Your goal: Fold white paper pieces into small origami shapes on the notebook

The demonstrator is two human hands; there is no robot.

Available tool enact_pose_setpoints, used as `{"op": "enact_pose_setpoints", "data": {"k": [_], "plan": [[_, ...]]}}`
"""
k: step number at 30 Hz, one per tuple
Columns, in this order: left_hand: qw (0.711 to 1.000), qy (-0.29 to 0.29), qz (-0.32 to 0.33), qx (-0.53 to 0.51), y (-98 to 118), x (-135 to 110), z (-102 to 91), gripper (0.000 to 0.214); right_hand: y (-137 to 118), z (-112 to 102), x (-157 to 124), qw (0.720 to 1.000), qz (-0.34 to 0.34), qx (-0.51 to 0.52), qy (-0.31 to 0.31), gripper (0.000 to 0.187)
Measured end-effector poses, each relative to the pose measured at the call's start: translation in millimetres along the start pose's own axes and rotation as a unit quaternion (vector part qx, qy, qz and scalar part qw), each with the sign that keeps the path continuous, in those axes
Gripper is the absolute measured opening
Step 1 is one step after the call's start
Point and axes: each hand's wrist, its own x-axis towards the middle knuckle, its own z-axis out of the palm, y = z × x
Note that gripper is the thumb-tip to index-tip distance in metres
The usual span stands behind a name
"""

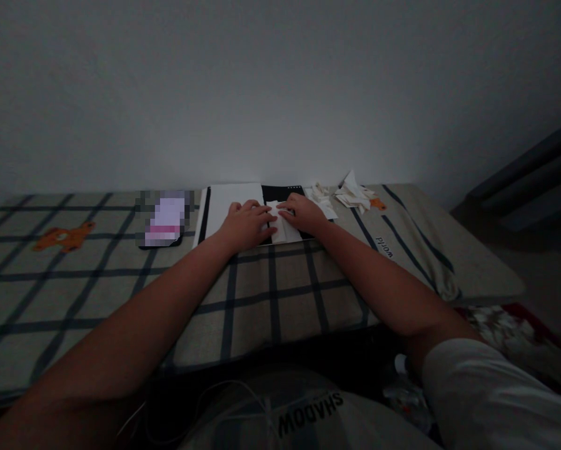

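Note:
A small white paper lies on a black-and-white board at the far side of a checked bed cover. My left hand presses on the paper's left part with fingers curled and pinched at its edge. My right hand rests on the paper's upper right, fingers bent down onto it. Both arms reach forward across the cover in dim light.
A pile of folded white paper pieces lies right of the board. A phone with a lit screen lies to the left. An orange animal print marks the checked cover. A grey wall stands behind.

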Motion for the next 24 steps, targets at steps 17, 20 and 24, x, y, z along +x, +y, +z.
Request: {"op": "enact_pose_setpoints", "data": {"k": [17,20,24], "plan": [[0.999,-0.011,-0.016,-0.030,1.1,-2.1,-0.6,0.039,6.2,4.6,15.8,0.999,0.030,-0.033,-0.024,0.031],[0.999,-0.012,-0.021,-0.032,1.4,-2.4,-0.5,0.039,7.1,4.0,21.1,0.998,0.046,-0.043,-0.029,0.031],[1.000,-0.002,-0.012,-0.028,1.1,-1.9,0.8,0.040,8.0,4.3,26.4,0.996,0.069,-0.046,-0.033,0.030]]}}
